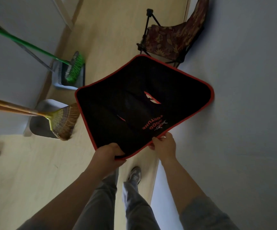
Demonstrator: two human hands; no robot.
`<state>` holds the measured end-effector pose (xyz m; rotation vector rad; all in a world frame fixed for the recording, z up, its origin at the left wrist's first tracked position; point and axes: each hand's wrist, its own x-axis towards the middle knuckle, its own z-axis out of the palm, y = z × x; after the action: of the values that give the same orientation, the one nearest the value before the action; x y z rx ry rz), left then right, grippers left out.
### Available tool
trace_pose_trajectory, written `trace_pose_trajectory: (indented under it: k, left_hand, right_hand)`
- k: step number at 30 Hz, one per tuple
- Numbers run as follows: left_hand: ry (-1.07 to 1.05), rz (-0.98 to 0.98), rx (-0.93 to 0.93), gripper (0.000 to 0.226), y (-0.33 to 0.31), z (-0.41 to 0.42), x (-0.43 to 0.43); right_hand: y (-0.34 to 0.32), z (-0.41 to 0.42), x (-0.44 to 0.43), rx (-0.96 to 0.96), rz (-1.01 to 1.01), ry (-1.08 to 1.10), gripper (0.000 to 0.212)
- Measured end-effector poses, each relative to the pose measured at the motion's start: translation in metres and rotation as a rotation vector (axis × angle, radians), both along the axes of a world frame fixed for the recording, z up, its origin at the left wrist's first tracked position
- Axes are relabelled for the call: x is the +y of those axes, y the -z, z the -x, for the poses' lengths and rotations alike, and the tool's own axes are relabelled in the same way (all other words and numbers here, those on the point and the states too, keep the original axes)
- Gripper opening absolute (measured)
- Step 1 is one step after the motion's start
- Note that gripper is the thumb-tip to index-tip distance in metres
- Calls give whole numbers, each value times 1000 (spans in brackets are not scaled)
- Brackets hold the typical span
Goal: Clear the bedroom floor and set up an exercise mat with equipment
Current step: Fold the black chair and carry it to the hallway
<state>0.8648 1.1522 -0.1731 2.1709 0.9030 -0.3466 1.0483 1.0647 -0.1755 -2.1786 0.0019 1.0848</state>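
The left hand (108, 154) is curled over the near edge of a black fabric mat with red piping (134, 105), fingers on top and thumb tucked beneath. The right hand (165, 146) pinches the same edge a little further along, thumb over the red trim. Between them the mat is held up off the pale wooden floor (35, 171), spread out in front of the person and sloping away from them, its far corner reaching towards the wall.

The mat is roughly square with rounded corners and sags into soft creases through the middle. Red lettering near the right hand reads "GOOD FORTUNE" – upside down from here – with a small pale animal figure beside it. Two slit-like openings in the black cloth show red and white.

Below the mat are grey trouser legs and one grey sneaker (134, 175). Just beyond its far corner stands a folding camp chair with dark red leaf-patterned fabric (172, 40), close to the white wall (242, 113). To the left, a green-bristled broom (74, 67) rests in a grey dustpan (58, 80), and nearer – just beside the mat's left edge – a brown straw broom with a wooden handle (64, 122).
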Motion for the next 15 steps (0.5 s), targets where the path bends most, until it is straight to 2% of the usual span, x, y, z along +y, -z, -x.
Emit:
trace_pose_trajectory:
  k: [7,12,15]
  left_hand:
    - [70,4,62,32,15,-2,-27]
    - [151,91,72,34,27,2,-47]
    - [206,102,133,37,36,15,-47]
  right_hand:
    - [20,26,-27,2,23,-30,31]
    - [32,34,-46,-78,113,-68,10]
    - [39,37,-62,-140,150,-87,12]
